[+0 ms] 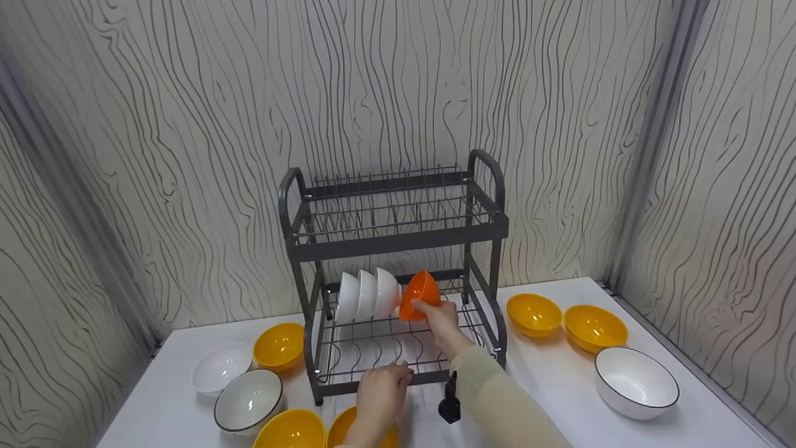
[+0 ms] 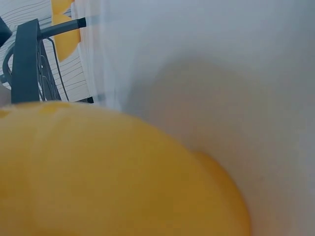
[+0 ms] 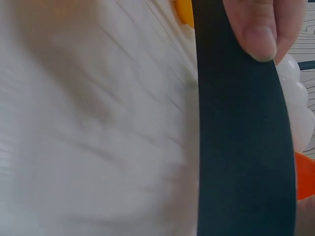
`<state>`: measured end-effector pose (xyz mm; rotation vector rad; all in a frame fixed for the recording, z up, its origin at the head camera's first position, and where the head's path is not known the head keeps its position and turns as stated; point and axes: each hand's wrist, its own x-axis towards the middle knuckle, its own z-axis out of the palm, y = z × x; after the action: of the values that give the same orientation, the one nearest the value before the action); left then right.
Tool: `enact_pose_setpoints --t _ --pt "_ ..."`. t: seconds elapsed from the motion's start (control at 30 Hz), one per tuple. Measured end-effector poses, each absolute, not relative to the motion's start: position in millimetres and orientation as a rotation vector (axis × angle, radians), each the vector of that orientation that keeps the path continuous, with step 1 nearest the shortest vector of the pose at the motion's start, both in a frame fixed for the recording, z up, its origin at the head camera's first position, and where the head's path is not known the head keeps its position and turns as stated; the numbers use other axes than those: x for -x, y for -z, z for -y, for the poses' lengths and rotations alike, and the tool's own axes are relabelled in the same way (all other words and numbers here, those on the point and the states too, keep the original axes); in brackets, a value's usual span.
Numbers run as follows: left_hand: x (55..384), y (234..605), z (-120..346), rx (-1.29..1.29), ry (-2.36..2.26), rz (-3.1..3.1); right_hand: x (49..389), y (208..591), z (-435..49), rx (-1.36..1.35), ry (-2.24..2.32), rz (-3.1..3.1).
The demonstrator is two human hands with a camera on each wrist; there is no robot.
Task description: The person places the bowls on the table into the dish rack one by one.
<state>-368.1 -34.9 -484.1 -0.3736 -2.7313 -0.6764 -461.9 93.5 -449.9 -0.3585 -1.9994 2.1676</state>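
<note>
- Orange and tipped sideways, the small bowl [image 1: 426, 287] is leaning at the lower tier of the rack [image 1: 398, 242], just right of three white bowls [image 1: 367, 295] standing on edge.
- Its rim is being clamped by the right hand [image 1: 444, 323], the thumb pressing the inner side.
- The left hand [image 1: 382, 389] is resting at the front rail [image 1: 429, 378] — whether its fingers are curling round, I cannot tell.
- Good handling, I'm thinking, is bringing that rim upright like its neighbours, seating it between wires, then easing the fingers off without nudging anything.
- Left on the tabletop [image 1: 535, 373], a plain white bowl [image 1: 222, 368], a dark-rimmed bowl [image 1: 249, 401] and two yellow bowls [image 1: 279, 347] are sitting mouth up, showing nothing inside.
- Another yellow bowl [image 1: 340, 424] is hiding partly beneath the left hand — its contents I cannot tell.
- Rightward, a yellow pair [image 1: 595, 328] and a big white bowl [image 1: 636, 382] are showing bare insides.
</note>
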Motion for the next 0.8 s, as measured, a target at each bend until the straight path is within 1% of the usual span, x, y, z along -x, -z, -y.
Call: enact_pose_setpoints --t 0.2,0.57,0.8 --pt "370 485 32 0.353 0.656 2.702 467 439 -87 0.327 -2.005 2.097" --pt "370 485 29 0.319 0.686 2.738 478 431 -79 0.312 -1.811 2.24" --pt "370 486 30 0.307 0.698 2.727 480 434 -76 0.278 -1.842 2.245"
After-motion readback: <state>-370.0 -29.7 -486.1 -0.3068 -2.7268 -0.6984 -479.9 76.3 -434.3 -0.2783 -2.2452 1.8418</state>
